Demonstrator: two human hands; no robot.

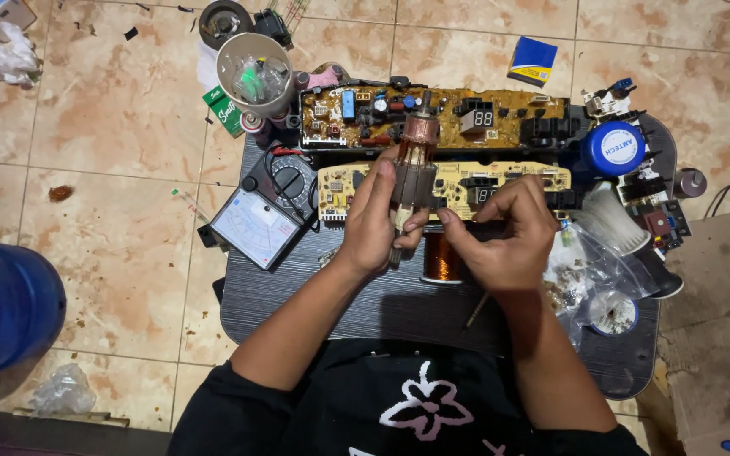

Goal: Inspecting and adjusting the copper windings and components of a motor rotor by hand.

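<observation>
The left hand (375, 221) is curled about a motor armature (413, 173), fingers wrapped round its dark laminated body and thumb along the side, so the copper commutator end stands clear above the fingertips. The right hand (504, 232) is nearly closed, its thumb and forefinger pinched together just beside the armature's lower end; what they pinch is too small to tell. A spool of copper wire (442, 257) sits just below and between both hands. Two circuit boards (466, 114) lie beyond the fingers, and an analog multimeter (257, 221) rests to the left hand's outer side.
</observation>
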